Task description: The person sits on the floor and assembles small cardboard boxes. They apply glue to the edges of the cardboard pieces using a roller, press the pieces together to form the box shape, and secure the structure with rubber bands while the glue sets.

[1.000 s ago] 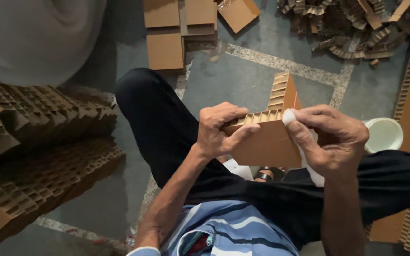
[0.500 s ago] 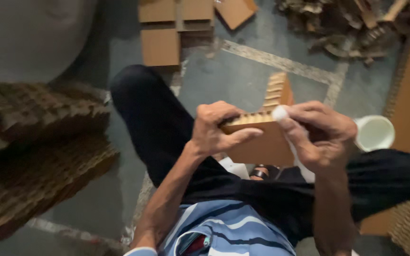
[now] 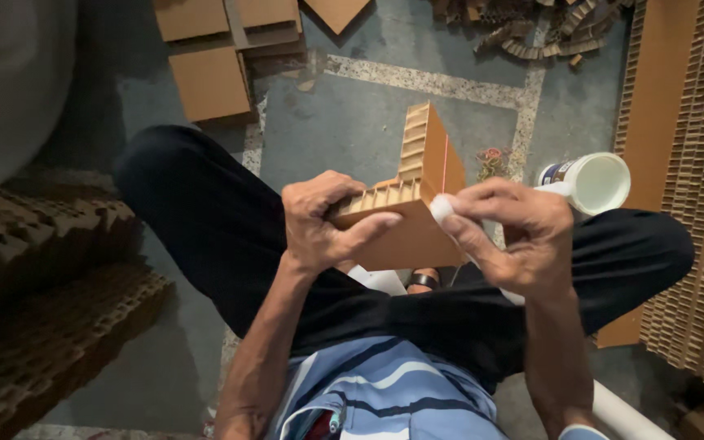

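gripping cardboard corner piece (image 3: 417, 220) | left hand (image 3: 323, 220) | right hand (image 3: 515, 232)

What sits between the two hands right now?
In the head view, an L-shaped honeycomb cardboard piece spans between the left hand and right hand; both grip it, the right fingers with a white-tipped finger.

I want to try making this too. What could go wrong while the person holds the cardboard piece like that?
The left hand pinches only one end of the L-shaped cardboard piece, so its tall arm might bend or come loose. The right hand has a white-tipped finger at the joint; if that is glue, it could smear. The open white cup sits close by the knee and might get knocked over.
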